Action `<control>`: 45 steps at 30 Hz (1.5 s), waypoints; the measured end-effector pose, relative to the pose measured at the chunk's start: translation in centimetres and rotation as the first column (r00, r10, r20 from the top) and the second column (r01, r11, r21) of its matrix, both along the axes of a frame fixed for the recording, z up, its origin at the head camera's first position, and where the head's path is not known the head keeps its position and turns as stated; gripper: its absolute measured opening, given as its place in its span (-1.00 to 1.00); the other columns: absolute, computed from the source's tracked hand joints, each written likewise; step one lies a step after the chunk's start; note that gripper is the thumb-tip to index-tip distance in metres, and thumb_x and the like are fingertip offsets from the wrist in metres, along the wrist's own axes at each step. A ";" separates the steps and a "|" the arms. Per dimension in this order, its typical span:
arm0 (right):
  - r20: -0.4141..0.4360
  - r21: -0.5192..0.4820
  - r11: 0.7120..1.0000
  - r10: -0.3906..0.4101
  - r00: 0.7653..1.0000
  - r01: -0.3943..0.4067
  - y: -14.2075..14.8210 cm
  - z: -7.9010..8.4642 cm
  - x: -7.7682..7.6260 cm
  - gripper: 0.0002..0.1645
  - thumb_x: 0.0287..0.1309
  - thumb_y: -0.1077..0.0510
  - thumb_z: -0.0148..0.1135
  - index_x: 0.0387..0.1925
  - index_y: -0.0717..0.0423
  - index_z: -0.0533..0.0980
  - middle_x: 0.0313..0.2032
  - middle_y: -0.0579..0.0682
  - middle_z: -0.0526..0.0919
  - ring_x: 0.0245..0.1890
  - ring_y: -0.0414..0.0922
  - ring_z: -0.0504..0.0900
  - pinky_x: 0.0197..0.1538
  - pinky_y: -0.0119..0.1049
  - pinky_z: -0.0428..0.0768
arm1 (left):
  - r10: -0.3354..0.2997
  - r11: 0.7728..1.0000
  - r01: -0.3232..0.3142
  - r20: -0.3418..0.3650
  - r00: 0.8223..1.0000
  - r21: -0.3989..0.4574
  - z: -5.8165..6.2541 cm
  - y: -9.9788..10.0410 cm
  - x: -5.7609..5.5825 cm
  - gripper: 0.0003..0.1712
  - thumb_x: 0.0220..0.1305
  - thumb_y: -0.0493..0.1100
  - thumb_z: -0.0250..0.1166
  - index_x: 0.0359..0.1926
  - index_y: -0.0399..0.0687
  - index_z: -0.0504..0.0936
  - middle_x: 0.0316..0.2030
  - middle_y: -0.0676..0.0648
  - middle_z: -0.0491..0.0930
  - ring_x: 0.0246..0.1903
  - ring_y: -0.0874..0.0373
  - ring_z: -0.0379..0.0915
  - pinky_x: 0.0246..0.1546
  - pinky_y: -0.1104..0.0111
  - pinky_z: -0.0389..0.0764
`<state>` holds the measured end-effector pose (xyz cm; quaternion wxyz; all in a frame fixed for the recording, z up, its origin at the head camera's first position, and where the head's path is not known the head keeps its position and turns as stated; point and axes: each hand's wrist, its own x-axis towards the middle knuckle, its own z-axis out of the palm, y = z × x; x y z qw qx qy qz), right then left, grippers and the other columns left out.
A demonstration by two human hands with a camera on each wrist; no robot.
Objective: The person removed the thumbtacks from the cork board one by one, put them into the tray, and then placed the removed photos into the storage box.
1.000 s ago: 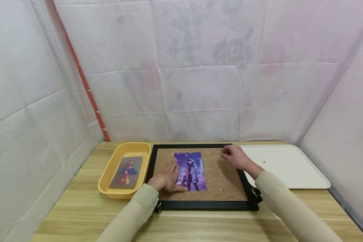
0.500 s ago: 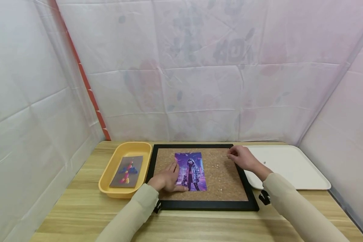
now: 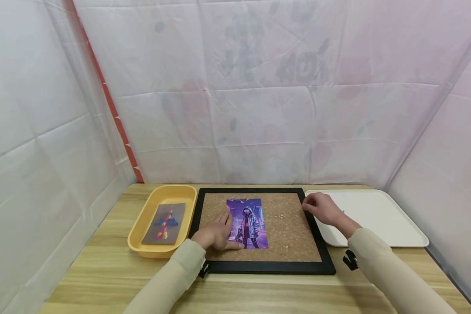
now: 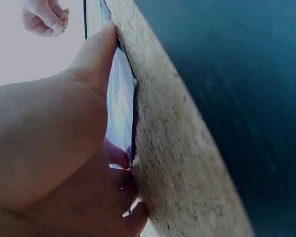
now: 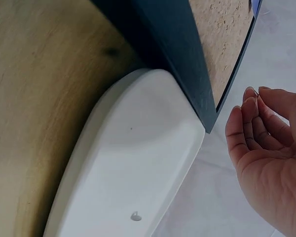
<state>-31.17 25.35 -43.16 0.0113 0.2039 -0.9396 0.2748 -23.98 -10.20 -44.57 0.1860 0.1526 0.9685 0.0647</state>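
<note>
A purple picture card (image 3: 251,222) of a hooded figure lies on the cork board (image 3: 294,235), which has a black frame. My left hand (image 3: 217,231) rests flat over the card's left edge, fingers spread and thumb along its lower part. In the left wrist view, the card's edge (image 4: 121,98) shows beside the thumb. My right hand (image 3: 323,208) is raised over the board's right frame edge, near the white tray (image 3: 373,218). In the right wrist view, its thumb and fingertips pinch a tiny thin pin (image 5: 256,92); most of the pin is hidden.
A small clear pushpin (image 5: 135,216) lies in the white tray. Tiny pale bits (image 3: 281,215) show on the cork. At left, a yellow basin (image 3: 135,231) holds a grey picture card (image 3: 165,224). Pale fabric sheets (image 3: 259,113) stand around the wooden table (image 3: 102,270).
My right hand has moved right and slightly nearer, from above the cork to the frame's right edge by the tray. My left hand and the purple card have stayed in place.
</note>
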 end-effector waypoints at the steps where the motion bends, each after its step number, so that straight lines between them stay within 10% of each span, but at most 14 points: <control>1: 0.000 0.002 1.000 0.001 1.000 -0.001 0.1 0.0 0.0 -0.85 0.36 0.28 0.24 -0.25 0.31 0.67 -0.40 -0.02 0.69 -0.41 -0.18 0.57 -0.31 -0.20 0.55 | 0.000 1.000 0.000 0.001 1.000 0.001 0.0 0.0 0.0 0.25 0.26 0.47 0.24 0.61 -0.25 -0.01 0.63 -0.22 -0.14 0.60 -0.12 -0.19 0.54 0.08 0.07; 45: 0.082 0.096 0.995 -0.044 0.996 0.037 3.2 -1.2 0.6 -0.86 0.29 0.33 0.26 -0.40 0.29 0.64 -0.48 0.00 0.67 -0.46 -0.13 0.55 -0.38 -0.23 0.54 | -0.008 1.000 0.008 0.016 1.000 0.009 0.2 0.0 -0.1 0.25 0.27 0.46 0.25 0.61 -0.26 -0.01 0.62 -0.23 -0.12 0.60 -0.12 -0.18 0.54 0.08 0.08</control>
